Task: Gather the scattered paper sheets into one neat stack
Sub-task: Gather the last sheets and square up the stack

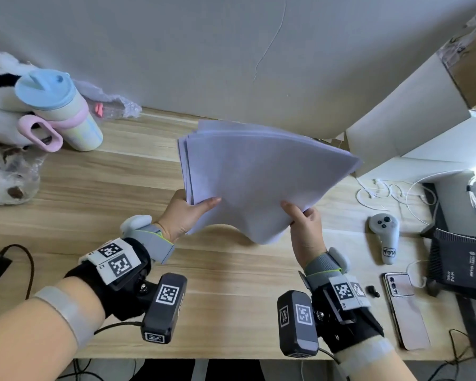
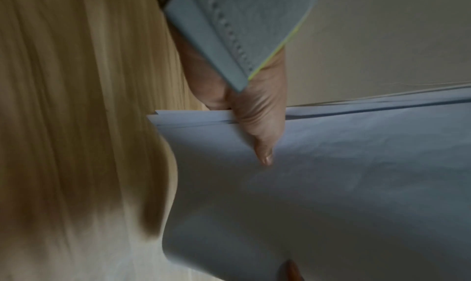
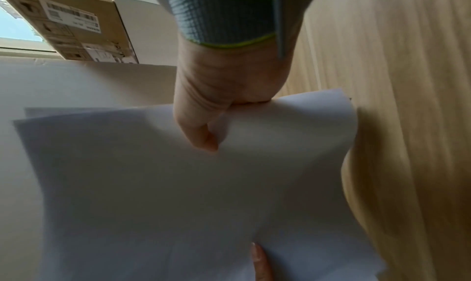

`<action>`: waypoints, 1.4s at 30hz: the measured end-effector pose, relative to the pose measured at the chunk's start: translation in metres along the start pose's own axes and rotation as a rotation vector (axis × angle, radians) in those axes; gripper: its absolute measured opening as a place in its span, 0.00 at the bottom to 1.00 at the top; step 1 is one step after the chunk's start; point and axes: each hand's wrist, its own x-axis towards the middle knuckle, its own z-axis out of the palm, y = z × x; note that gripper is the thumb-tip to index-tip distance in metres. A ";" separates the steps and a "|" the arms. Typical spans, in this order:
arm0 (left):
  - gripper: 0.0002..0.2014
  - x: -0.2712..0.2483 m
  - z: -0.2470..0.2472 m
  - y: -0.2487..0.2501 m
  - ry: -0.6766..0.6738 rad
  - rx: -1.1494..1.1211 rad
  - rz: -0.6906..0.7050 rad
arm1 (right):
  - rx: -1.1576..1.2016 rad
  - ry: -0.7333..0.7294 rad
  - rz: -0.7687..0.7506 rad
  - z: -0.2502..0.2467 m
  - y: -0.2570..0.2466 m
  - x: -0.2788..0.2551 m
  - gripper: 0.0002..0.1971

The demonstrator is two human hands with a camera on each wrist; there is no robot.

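Note:
A bundle of white paper sheets (image 1: 253, 174) hangs in the air above the wooden desk (image 1: 217, 292), its edges fanned unevenly at the left. My left hand (image 1: 188, 213) pinches its lower left corner, thumb on top. My right hand (image 1: 302, 218) pinches the lower right edge, where the paper sags between the hands. In the left wrist view the thumb (image 2: 262, 136) lies across the sheets (image 2: 331, 184), whose staggered edges show. The right wrist view has the thumb (image 3: 203, 132) pressing on the sheets (image 3: 178, 184), with a fingertip of the other hand at the bottom.
A pastel tumbler (image 1: 63, 111) and a plush toy (image 1: 0, 105) stand at the back left. On the right lie a white controller (image 1: 385, 237), a phone (image 1: 406, 312), a black router (image 1: 462, 265), cables and white boxes (image 1: 407, 125). A grey wall rises behind the desk.

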 end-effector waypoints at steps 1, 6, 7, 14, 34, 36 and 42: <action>0.10 -0.001 0.000 -0.001 -0.007 -0.003 0.013 | 0.006 0.003 -0.013 0.000 0.002 -0.001 0.07; 0.16 -0.001 -0.006 -0.014 -0.057 0.043 0.023 | -0.067 0.010 -0.022 -0.005 0.012 -0.007 0.12; 0.16 -0.002 -0.007 -0.015 -0.064 0.057 0.023 | -0.083 0.021 -0.019 -0.008 0.013 -0.008 0.11; 0.17 -0.005 -0.004 -0.020 -0.030 -0.001 0.011 | -0.059 0.013 -0.001 -0.005 0.019 -0.010 0.11; 0.15 0.004 -0.008 0.003 -0.073 -0.013 0.046 | -0.083 0.040 -0.098 0.006 -0.028 -0.004 0.14; 0.15 0.003 -0.008 0.002 -0.074 0.005 0.041 | -0.107 0.059 -0.169 0.008 -0.047 -0.003 0.12; 0.13 0.003 -0.007 0.003 -0.045 0.057 0.004 | -0.489 0.297 -0.694 0.031 -0.105 -0.012 0.29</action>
